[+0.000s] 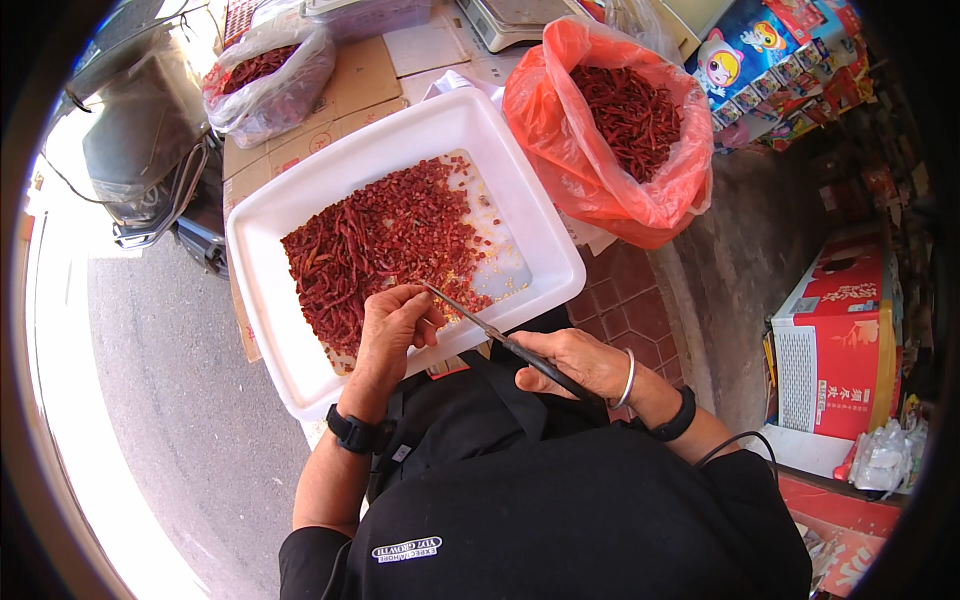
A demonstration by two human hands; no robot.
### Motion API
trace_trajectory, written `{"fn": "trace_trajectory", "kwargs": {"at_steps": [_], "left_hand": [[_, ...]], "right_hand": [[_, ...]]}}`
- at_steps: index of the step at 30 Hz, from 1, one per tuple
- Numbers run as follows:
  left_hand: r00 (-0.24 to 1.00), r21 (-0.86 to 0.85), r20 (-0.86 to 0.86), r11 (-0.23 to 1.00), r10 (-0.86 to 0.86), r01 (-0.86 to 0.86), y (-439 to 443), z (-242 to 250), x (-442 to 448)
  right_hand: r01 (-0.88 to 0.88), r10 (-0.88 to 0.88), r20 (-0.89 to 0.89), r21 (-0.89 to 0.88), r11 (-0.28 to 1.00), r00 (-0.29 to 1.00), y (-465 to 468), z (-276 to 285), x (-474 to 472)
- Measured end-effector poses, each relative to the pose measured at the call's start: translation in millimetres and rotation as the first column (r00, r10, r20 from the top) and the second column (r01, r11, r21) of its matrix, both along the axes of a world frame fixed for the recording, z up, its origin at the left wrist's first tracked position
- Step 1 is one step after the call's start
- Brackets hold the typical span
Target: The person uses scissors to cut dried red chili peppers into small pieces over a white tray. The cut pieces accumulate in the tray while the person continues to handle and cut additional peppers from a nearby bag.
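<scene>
My right hand (566,360) holds a pair of scissors (487,330) by the dark handles; their blades point up and left over the near edge of a white plastic tray (251,300). At the blade tips is my left hand (397,322), its thumb and forefinger pinched together; whether a pepper is between them cannot be told. Whole dried red chilies (322,277) lie in the tray's left part. Cut chili pieces (427,202) fill its middle, with pale seeds (502,266) scattered to the right.
A red plastic bag (540,150) of dried chilies stands right of the tray. Behind lie a clear bag (300,82) of chilies, flattened cardboard (364,75) and a scale (499,26). A red carton (840,337) is at far right, a parked scooter (142,150) at left.
</scene>
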State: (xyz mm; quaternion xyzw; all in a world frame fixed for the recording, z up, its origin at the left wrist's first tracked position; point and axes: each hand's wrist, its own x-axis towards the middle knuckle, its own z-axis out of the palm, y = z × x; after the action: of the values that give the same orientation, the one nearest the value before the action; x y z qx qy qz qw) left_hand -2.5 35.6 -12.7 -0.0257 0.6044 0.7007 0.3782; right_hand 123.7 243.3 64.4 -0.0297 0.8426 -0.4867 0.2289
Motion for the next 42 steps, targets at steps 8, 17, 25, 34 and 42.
{"fn": "trace_trajectory", "kwargs": {"at_steps": [8,17,25,34,42], "left_hand": [[1.0,-0.01,0.004,1.0,-0.011,0.011,-1.2,-0.2,-0.1],[0.998,0.016,0.016,0.998,0.059,-0.06,-1.9,-3.6,-0.7],[0.999,0.072,0.047,0.997,0.003,-0.007,-4.6,-3.4,-0.5],[0.998,0.031,0.051,0.999,0.034,-0.035,-5.8,-5.7,-2.6],[0.998,0.088,0.056,0.995,-0.041,0.036,-3.8,-5.4,-2.8]], "right_hand": [[0.095,-0.094,0.033,-0.033,0.995,0.995,-5.7,-2.0,-6.0],[0.168,-0.162,0.075,-0.081,0.982,0.984,1.1,5.7,1.2],[-0.013,0.014,-0.027,0.042,0.999,1.0,3.2,-1.5,2.7],[-0.022,0.025,-0.055,0.048,0.999,0.998,2.1,1.7,2.0],[0.006,-0.007,0.022,0.026,1.0,1.0,0.3,-1.5,0.2]]}}
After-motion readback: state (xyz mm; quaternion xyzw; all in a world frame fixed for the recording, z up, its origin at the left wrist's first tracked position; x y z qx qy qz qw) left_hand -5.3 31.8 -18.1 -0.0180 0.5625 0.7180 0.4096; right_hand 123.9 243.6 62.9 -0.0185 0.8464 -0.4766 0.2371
